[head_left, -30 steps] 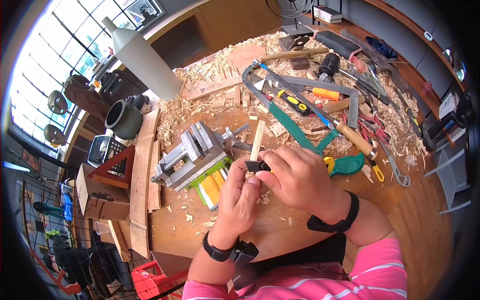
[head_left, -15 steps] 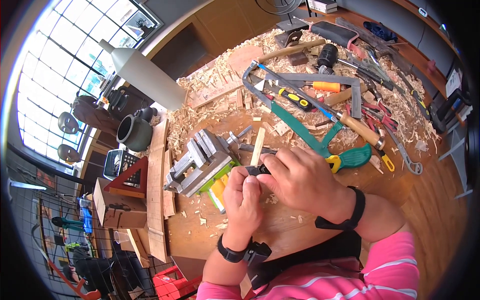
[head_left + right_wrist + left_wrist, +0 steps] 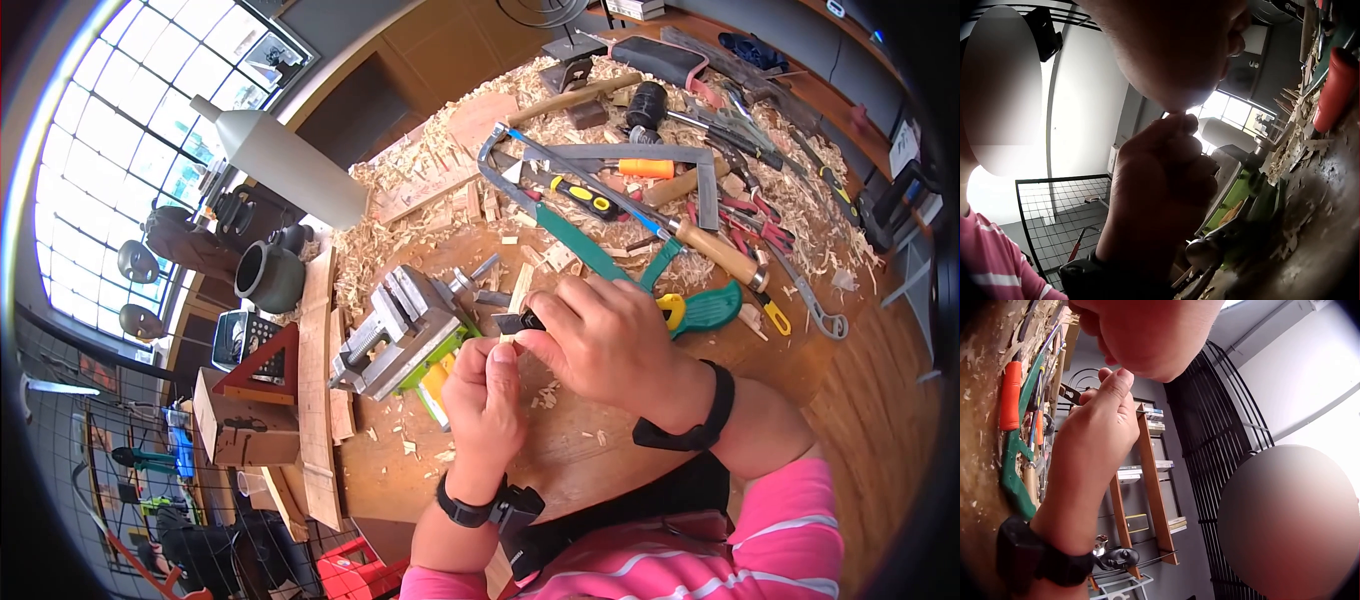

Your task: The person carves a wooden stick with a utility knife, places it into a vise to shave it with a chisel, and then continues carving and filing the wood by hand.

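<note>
In the head view the left hand [image 3: 484,405] grips the lower end of a thin pale wood strip [image 3: 521,288] that points up and away. The right hand [image 3: 606,345] holds a small knife with a dark blade [image 3: 510,323], its edge lying against the strip just above the left thumb. Both hands are close together over the table's front part. In the left wrist view the dark blade [image 3: 1070,394] sticks out by the right hand's fingers. The right wrist view shows the left hand [image 3: 1154,194] with fingers curled; the strip is hidden there.
A metal vise [image 3: 398,318] on a green base stands left of the hands. Beyond lie a green-handled saw [image 3: 575,243], a wood-handled saw [image 3: 715,256], an orange handle [image 3: 646,168] and many shavings. A wooden board [image 3: 316,395] lies along the left edge.
The blade has shifted slightly up the strip from the left thumb, and the strip's lower end now shows below it. The left hand keeps its grip.
</note>
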The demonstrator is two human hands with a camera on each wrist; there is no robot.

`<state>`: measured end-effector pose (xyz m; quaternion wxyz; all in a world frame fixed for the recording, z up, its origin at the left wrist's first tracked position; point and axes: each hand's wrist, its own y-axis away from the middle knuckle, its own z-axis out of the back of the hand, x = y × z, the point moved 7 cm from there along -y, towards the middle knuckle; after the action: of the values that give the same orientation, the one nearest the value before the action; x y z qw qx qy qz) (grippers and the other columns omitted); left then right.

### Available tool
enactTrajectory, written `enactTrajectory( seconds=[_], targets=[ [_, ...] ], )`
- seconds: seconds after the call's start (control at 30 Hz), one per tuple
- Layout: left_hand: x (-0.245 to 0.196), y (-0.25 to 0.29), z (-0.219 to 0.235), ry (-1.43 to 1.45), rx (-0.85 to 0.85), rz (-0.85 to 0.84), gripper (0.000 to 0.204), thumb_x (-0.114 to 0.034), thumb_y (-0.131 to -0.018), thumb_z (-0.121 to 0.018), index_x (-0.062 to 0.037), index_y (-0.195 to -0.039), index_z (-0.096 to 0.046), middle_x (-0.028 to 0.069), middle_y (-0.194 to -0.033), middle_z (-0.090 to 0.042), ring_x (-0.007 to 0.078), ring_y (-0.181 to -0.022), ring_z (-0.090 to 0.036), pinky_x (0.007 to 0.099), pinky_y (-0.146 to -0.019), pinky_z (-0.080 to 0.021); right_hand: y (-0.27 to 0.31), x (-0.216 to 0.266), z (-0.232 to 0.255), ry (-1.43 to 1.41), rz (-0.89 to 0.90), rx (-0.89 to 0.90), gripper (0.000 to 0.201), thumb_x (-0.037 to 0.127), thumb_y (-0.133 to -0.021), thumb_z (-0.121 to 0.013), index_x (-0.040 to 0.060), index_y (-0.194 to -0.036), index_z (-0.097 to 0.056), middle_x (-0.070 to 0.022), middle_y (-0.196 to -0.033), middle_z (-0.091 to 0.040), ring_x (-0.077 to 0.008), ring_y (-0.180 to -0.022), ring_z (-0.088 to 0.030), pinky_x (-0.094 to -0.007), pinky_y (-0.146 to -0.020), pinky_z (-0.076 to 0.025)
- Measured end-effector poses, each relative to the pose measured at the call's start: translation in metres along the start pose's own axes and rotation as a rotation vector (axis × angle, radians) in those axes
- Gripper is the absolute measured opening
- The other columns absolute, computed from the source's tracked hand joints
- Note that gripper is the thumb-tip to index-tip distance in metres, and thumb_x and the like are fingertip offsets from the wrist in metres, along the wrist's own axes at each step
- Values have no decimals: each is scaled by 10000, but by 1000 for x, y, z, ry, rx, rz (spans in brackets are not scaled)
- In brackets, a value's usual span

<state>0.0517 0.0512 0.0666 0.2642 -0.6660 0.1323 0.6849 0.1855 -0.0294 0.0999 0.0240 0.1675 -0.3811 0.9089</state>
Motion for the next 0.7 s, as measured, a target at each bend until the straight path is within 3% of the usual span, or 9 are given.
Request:
enactTrajectory(
  seconds=[0.1, 0.17, 0.2, 0.3, 0.33, 0.47, 0.53, 0.7],
  targets=[
    [1, 4, 3, 0, -12, 19, 230, -191, -1125, -563, -19, -1004, -655, -82, -759, -537, 8, -652, -414, 207, -586, -312, -6, -19, 5, -17, 11, -5, 320, 344, -963, -736, 60, -1106, -699, -108, -898, -650, -316, -786, -685, -434, -683, -541],
    [-9, 12, 0, -32, 13, 19, 274, -246, -1122, -565, -18, -1004, -664, -68, -733, -535, 19, -639, -421, 215, -576, -310, -14, -87, 27, 116, -406, -100, 328, 349, -989, -718, 49, -1123, -712, -141, -912, -674, -347, -816, -702, -454, -708, -557],
    [-12, 15, -4, -59, 35, 20, 322, -300, -1119, -568, -17, -1005, -672, -55, -707, -534, 31, -626, -428, 223, -566, -308, -13, -86, 29, 131, -404, -99, 328, 349, -989, -718, 49, -1123, -712, -141, -912, -674, -347, -816, -702, -454, -708, -557],
    [8, 6, -9, 72, 30, 49, 290, -296, -1126, -546, -32, -1065, -650, -51, -704, -521, 29, -626, -414, 235, -557, -291, -12, -71, 35, 61, -361, -193, 327, 344, -1006, -703, 42, -1130, -719, -163, -927, -690, -367, -837, -709, -472, -721, -562],
    [10, 4, -10, 107, 128, 53, 213, -234, -1151, -498, -41, -1165, -588, -25, -774, -572, 50, -661, -475, 220, -599, -392, -14, -51, 29, -7, -273, -148, 320, 339, -1000, -707, 47, -1130, -717, -150, -922, -685, -360, -829, -707, -466, -711, -560],
    [18, 2, -8, 141, 88, 118, 172, -158, -1144, -456, -38, -1242, -531, 40, -896, -642, 90, -697, -574, 230, -633, -485, -3, -18, -2, -81, -29, -3, 304, 329, -976, -721, 69, -1132, -711, -106, -915, -667, -331, -805, -701, -444, -677, -548],
    [22, 1, -11, 322, 295, 157, 248, -69, -1109, -420, -17, -1345, -473, 100, -1048, -667, 135, -769, -654, 258, -690, -562, -1, -15, -6, -80, -4, 8, 299, 328, -965, -727, 76, -1125, -709, -93, -907, -654, -316, -792, -695, -435, -670, -543],
    [9, -4, -10, 308, 300, 163, 369, -23, -1080, -391, 2, -1447, -420, 113, -1083, -657, 148, -791, -673, 270, -696, -583, 2, -1, -11, -116, 48, -6, 289, 327, -949, -738, 82, -1098, -705, -76, -881, -627, -290, -763, -681, -421, -667, -534]
  ],
)
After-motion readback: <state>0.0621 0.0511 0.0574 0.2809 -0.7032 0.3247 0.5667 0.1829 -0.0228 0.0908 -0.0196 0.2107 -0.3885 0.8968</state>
